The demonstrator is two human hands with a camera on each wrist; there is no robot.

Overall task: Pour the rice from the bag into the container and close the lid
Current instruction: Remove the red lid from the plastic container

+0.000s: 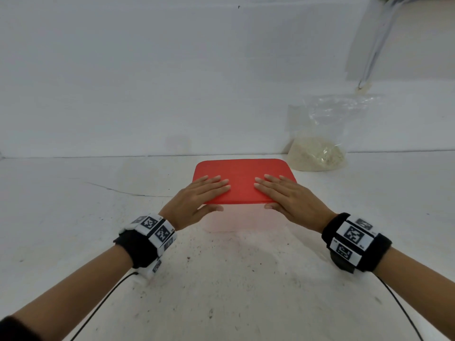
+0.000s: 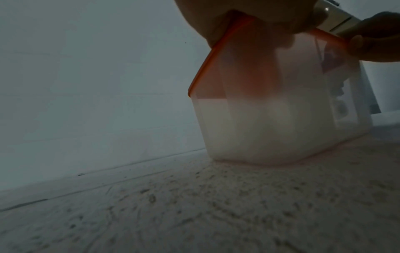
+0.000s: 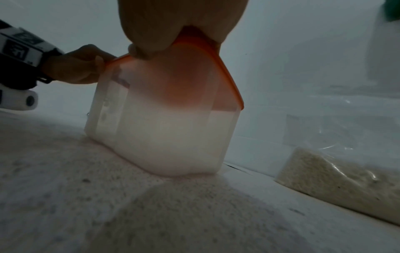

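Now both hands are down flat on the red lid [image 1: 243, 178], one at each near corner. The left hand [image 1: 197, 198] lays its fingers straight across the top with the thumb tucked under the front edge; the right hand [image 1: 293, 195] mirrors it, fingers stretched inward, thumb at the rim below. Neither one curls round anything. That spread looks chosen to work on both corners of the lid evenly, so it doesn't rock on the container [image 1: 246, 220].

The container stands on the desk [image 1: 98, 242] right in front of the person, translucent, and the wrist views show a pale level inside it; whether that is rice or only light through the plastic I cannot tell. From the left wrist view the lid's orange edge [image 2: 203, 68] runs along the container's rim with no gap visible on that side.

The bag [image 1: 327, 134] sits behind and to the right, well apart from the hands, propped against the wall [image 1: 147, 70] with its clear top standing up, which keeps its mouth high. A good heap of rice [image 1: 316, 153] lies in its bottom, so by my reading the pouring is not finished, or hasn't begun, and the lid may be coming off rather than going on.
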